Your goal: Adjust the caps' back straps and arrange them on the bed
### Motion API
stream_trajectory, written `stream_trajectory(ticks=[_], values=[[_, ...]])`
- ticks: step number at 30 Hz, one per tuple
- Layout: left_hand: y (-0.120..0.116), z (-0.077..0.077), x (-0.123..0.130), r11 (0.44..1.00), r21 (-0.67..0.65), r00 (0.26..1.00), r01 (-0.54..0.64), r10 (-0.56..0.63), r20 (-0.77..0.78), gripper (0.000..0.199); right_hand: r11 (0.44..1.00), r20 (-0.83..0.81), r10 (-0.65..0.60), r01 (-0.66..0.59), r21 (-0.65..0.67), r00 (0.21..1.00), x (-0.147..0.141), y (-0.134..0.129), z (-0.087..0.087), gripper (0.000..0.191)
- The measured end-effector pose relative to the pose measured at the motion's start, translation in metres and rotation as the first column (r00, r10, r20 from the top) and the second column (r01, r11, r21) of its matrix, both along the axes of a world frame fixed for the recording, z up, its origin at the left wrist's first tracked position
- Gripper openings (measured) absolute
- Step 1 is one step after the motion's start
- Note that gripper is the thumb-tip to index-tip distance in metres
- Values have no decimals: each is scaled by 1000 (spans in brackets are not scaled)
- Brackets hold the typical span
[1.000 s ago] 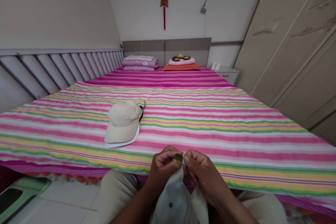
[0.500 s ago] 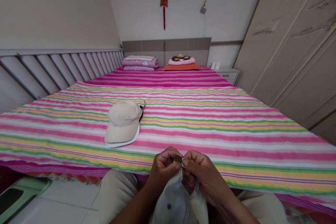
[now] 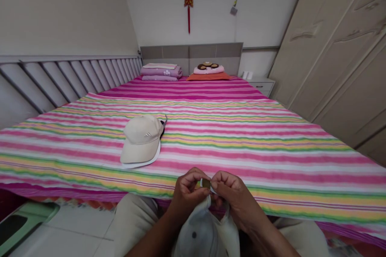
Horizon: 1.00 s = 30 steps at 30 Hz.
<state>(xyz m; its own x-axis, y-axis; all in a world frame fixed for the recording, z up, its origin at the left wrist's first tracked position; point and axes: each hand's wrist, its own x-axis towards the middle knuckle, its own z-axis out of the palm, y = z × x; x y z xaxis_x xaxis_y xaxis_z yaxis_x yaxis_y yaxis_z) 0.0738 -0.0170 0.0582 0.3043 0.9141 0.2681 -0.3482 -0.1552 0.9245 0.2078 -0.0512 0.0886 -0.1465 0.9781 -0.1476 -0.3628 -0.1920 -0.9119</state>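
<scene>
A light grey cap (image 3: pixel 197 235) hangs low between my knees, its crown toward me and its strap end up. My left hand (image 3: pixel 188 190) is closed, pinching a small brass-coloured buckle (image 3: pixel 206 183) at the cap's back strap. Just to the right, my right hand (image 3: pixel 235 194) is also closed, its thumb and forefinger gripping the pale strap (image 3: pixel 213 188) beside the buckle. The fingers hide part of the strap. Farther off to the left, a beige cap (image 3: pixel 143 134) lies on the bed on top of a white-brimmed one.
A striped sheet (image 3: pixel 241 128) covers the bed in front of me. Folded purple bedding (image 3: pixel 161 73) and a pink pillow pile (image 3: pixel 208 71) lie by the headboard. A slatted rail (image 3: pixel 81 74) runs along the left. At lower left stands a green stool (image 3: pixel 33 219).
The buckle has tilted and shifted slightly right, with a pale edge now showing at its left side. Both hands keep their hold almost in place. The caps on the bed have not moved.
</scene>
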Motion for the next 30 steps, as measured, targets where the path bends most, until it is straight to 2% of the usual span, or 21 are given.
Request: stream_trajectory(ticks=[4, 7, 12, 18, 24, 28, 30], values=[[3, 0, -1, 998, 24, 998, -58, 57, 41, 19, 998, 47, 27, -30, 51, 999, 4, 2, -4, 24], [2, 0, 0, 999, 12, 998, -48, 48, 35, 19, 998, 65, 26, -30, 57, 998, 5, 3, -7, 24], [0, 1, 0, 999, 40, 1000, -7, 9, -29, 16, 999, 23, 14, -14, 29, 1000, 2, 2, -7, 25], [4, 3, -4, 993, 107, 996, -41, 49, -75, 17, 1000, -23, 17, -17, 19, 1000, 1, 3, -6, 25], [1, 2, -4, 999, 4, 999, 32, -32, -34, 18, 999, -3, 35, -35, 31, 999, 2, 4, -5, 27], [3, 3, -6, 997, -75, 1000, 21, -19, 19, 19, 995, 38, 90, -92, 43, 995, 6, 4, -4, 27], [3, 3, -6, 996, -82, 1000, 25, -24, 14, 20, 997, 58, 75, -77, 30, 995, 6, 5, -5, 27]])
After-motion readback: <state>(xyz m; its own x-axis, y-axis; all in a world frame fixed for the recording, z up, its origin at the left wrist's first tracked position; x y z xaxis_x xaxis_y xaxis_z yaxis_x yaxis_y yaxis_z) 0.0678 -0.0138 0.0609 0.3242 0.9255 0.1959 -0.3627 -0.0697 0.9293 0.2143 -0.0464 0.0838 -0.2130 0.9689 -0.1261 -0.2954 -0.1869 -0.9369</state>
